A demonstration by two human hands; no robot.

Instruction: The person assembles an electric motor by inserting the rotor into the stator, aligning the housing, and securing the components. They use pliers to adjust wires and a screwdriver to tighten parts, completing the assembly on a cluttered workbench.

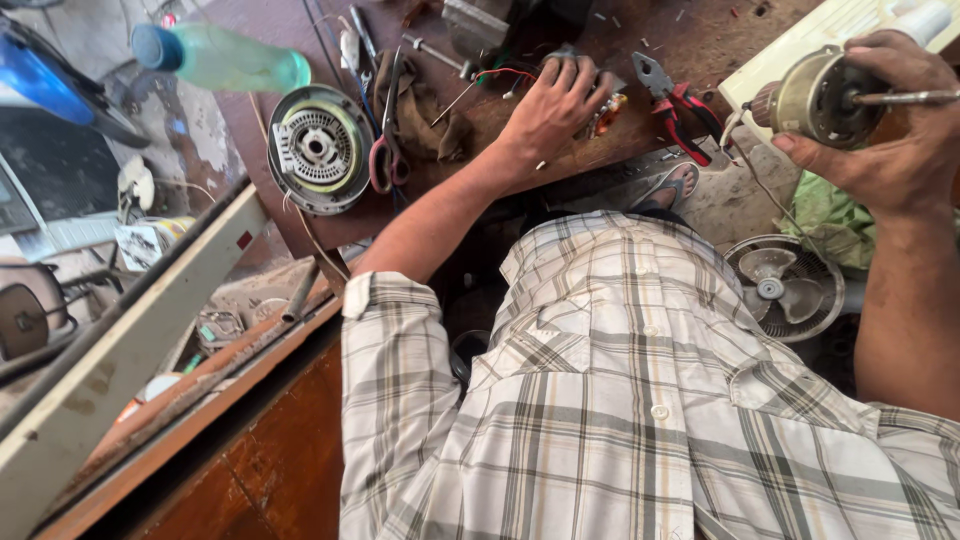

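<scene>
My right hand (890,130) is closed around a small round metal motor (815,97) with a steel shaft sticking out to the right, held up at the upper right. My left hand (555,105) reaches forward over the brown workbench (700,40), fingers curled down on a small part with copper windings and red and black wires (603,112). Whether it grips that part or only rests on it is hard to tell. Red-handled pliers (680,105) lie just right of my left hand.
A round grey motor housing (318,148) lies at the bench's left, with red-handled scissors (385,150) and a brown rag (425,115) beside it. A green plastic bottle (225,57) lies upper left. A small fan (785,285) sits on the floor below.
</scene>
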